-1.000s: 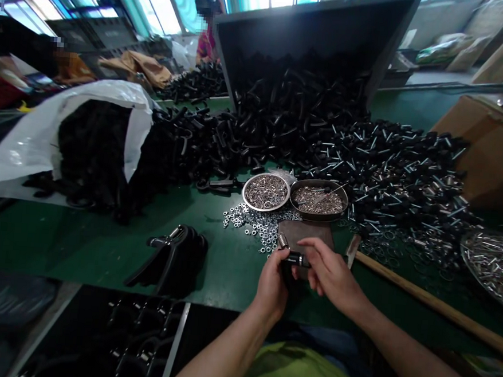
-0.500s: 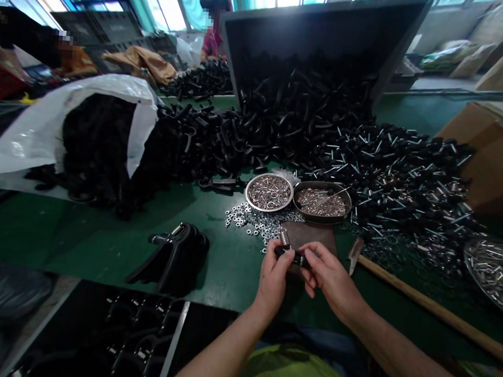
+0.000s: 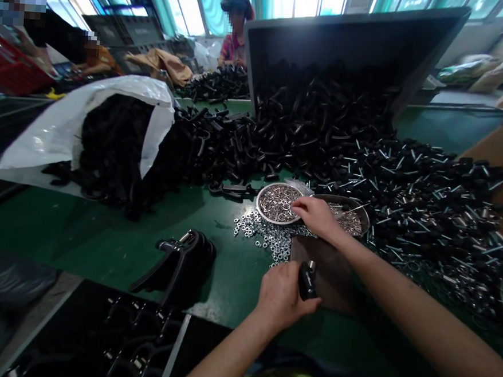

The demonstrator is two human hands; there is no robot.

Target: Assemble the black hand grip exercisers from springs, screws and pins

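Observation:
My left hand (image 3: pixel 281 294) is closed around a black plastic handle piece (image 3: pixel 307 281), with a metal spring end (image 3: pixel 312 265) showing at its top. It holds the piece over the left part of a brown plate (image 3: pixel 329 274). Farther forward, my right hand (image 3: pixel 316 215) reaches to the right rim of a round metal bowl (image 3: pixel 279 197) full of small metal pins and rings. Its thumb and fingertips are pinched together; what lies between them is too small to make out. Behind that hand is an oval tin (image 3: pixel 365 218) of small metal parts, partly hidden.
Loose nuts (image 3: pixel 269 236) lie before the bowl. Assembled black hand grips (image 3: pixel 186 264) stand at left, above a box of more grips (image 3: pixel 137 341). Black handles spill from a grey bin (image 3: pixel 356 43) and a white sack (image 3: pixel 35 133). Bolted knobs (image 3: pixel 424 189) heap at right. A person (image 3: pixel 233 43) sits opposite.
My right hand has left the handle piece and moved forward to the bowl. My left hand keeps the piece, now lower and turned more upright. The view has shifted; the hammer no longer shows.

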